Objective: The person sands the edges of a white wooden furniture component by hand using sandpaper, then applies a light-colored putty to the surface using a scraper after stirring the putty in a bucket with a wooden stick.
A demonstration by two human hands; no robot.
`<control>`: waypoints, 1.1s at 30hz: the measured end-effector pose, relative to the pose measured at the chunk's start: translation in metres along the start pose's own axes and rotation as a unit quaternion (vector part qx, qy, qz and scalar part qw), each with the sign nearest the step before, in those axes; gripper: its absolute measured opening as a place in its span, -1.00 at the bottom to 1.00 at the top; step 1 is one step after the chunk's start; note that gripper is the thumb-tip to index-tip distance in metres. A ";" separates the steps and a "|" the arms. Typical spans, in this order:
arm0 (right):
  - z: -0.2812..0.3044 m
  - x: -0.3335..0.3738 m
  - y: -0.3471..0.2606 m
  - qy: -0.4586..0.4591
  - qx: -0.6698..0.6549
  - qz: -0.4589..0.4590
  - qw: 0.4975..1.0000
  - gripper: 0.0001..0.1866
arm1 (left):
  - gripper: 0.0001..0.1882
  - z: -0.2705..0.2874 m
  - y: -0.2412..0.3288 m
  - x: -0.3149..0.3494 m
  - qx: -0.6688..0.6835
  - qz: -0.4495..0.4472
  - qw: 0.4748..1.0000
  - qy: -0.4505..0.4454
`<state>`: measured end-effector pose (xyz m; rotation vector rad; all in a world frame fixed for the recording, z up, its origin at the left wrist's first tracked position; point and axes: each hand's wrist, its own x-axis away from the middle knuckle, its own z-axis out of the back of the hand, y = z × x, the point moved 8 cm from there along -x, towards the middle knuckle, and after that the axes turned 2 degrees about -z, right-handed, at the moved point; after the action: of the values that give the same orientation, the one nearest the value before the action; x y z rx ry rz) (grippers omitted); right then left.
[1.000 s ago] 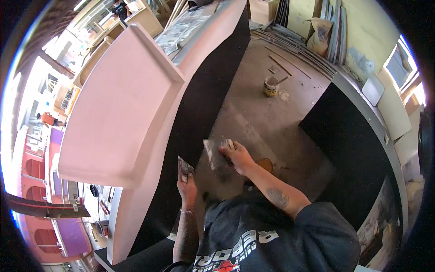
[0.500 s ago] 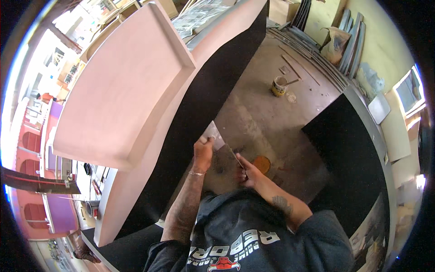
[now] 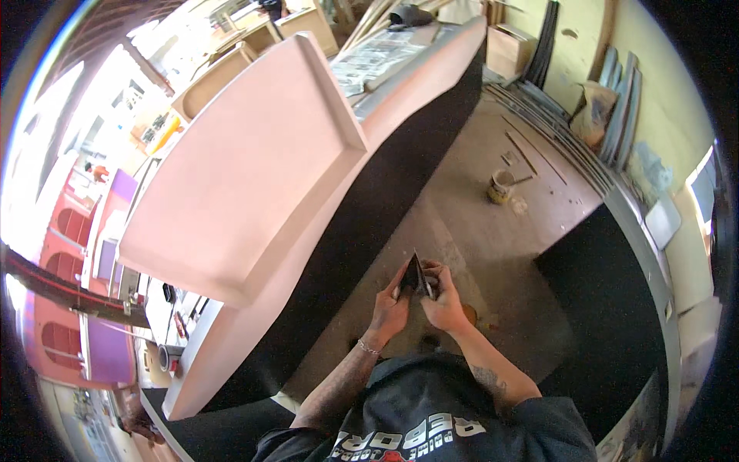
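Both my hands are in front of my chest, over the floor between black panels. My left hand (image 3: 391, 306) and my right hand (image 3: 443, 299) grip opposite sides of a sheet of sandpaper (image 3: 416, 271), bent into a fold with its dark face showing. Its top comes to a point above my fingers. To the left stands a large curved piece with a smooth pale pink top (image 3: 246, 169) and a black side (image 3: 362, 219); neither hand touches it.
A paint can (image 3: 500, 187) with a stick across it stands on the floor ahead. An orange round thing (image 3: 469, 315) is partly behind my right hand. A black panel (image 3: 608, 285) borders the right. Long strips (image 3: 550, 138) lie along the far wall.
My hands have come together and moved right and slightly down in the view. The sandpaper, held flatter with a pale face showing before, is now folded. My view has shifted left.
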<state>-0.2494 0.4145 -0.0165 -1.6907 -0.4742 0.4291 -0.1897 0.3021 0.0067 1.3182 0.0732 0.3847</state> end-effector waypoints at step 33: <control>-0.012 -0.212 -0.010 -0.099 -0.138 0.012 0.985 0.01 | -0.50 0.059 -0.006 -0.227 -0.072 -0.146 0.985 -0.057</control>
<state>-0.4232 0.2924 -0.0004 -1.9318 -0.6836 0.5727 -0.3848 0.1748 -0.0213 1.1634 0.1390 0.0632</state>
